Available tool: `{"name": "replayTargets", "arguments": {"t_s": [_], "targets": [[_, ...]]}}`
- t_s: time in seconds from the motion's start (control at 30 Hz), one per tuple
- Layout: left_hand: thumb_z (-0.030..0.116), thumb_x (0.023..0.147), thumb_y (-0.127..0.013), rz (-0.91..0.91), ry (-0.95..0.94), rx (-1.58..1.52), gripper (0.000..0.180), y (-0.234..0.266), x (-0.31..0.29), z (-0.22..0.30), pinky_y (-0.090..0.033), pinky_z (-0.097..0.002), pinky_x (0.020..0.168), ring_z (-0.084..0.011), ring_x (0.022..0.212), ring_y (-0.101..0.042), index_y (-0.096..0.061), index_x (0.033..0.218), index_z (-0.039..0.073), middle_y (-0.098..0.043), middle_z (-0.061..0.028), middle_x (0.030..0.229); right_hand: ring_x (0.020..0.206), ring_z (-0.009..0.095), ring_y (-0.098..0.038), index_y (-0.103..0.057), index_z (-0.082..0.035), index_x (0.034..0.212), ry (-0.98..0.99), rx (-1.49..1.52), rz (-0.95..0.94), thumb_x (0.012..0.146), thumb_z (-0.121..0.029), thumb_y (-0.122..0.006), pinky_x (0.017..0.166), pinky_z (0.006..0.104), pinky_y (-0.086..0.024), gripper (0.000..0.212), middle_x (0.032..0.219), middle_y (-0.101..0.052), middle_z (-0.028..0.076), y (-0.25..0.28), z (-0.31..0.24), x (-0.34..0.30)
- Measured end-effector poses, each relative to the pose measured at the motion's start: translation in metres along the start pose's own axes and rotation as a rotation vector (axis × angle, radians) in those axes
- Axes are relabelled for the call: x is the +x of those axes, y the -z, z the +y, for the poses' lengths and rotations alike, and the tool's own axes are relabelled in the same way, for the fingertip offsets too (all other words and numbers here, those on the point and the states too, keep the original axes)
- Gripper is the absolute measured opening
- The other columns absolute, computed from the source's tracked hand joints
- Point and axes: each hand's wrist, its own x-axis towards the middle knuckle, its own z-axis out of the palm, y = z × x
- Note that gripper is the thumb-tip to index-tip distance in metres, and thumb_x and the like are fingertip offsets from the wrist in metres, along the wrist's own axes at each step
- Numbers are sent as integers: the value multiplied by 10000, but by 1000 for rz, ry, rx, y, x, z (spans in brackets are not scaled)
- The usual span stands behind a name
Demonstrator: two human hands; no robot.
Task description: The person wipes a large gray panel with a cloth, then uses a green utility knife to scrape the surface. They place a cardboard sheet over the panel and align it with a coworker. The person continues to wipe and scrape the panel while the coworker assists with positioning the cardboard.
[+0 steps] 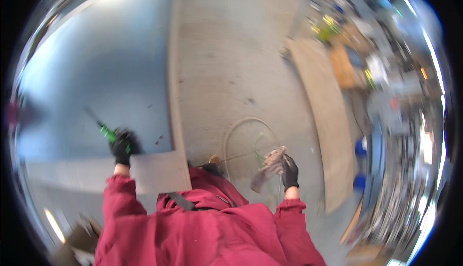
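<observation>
My left hand (121,147), in a black glove, is closed around a green-handled tool (107,132) with a thin dark shaft, blurred by motion; its exact kind is not clear. It is over the large blue sheet-topped table (111,63), near the corner closest to me. A few small dark bits (158,140) lie on the blue surface beside that hand. On the other side, my right hand (290,173), also black-gloved, grips a crumpled greyish rag (270,167) above the concrete floor. The rag hangs partly loose and is smeared by motion.
A pale hose (225,140) loops on the floor between the table and my right hand. Farther right runs a long tan board or bench (320,107). Stacked flat material (395,208) and blurred clutter line the right side. A cardboard box (82,242) stands at lower left.
</observation>
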Motion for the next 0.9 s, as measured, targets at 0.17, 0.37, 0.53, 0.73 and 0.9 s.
{"name": "replayTargets", "arguments": {"t_s": [0.17, 0.37, 0.53, 0.73, 0.9], "targets": [[118, 903, -555, 353, -229, 184, 168, -11, -51, -17, -527, -285, 617, -153, 654, -616, -520, 1051, 48, -636, -73, 783, 1057, 187, -552, -551, -1, 1188, 341, 133, -80, 932, -165, -474, 881, 316, -439, 314, 1190, -567, 110, -12, -126, 73], [87, 901, -532, 495, -434, 157, 172, -48, -80, -24, -502, -281, 644, -151, 667, -601, -506, 1053, 10, -627, -83, 763, 1055, 259, -543, -556, -24, 1176, 583, 692, -740, 871, -9, -501, 894, 334, -423, 310, 1219, -535, 148, -105, -305, 91], [108, 915, -519, 678, -471, 114, 170, -69, -96, -36, -481, -273, 640, -146, 650, -584, -506, 1054, 10, -630, -91, 757, 1236, 320, -415, -608, -86, 1101, 1168, 7, -1378, 800, -147, -601, 1061, 441, -235, 307, 1273, -505, 162, -221, -375, 77], [105, 912, -527, 779, -443, 85, 179, -89, -109, -43, -484, -277, 654, -150, 676, -601, -509, 1062, 9, -645, -101, 788, 1239, 351, -379, -486, -100, 1272, 1219, -204, -939, 813, -278, -618, 1057, 489, -210, 509, 1297, -448, 191, -303, -371, 51], [104, 907, -534, 924, -473, -77, 185, -106, -108, -46, -491, -285, 659, -154, 682, -604, -513, 1061, 4, -643, -100, 788, 1331, 422, -174, -338, -90, 1384, 1349, -375, -720, 787, -543, -563, 1075, 530, -109, 782, 1406, -268, 259, -412, -374, 1]]}}
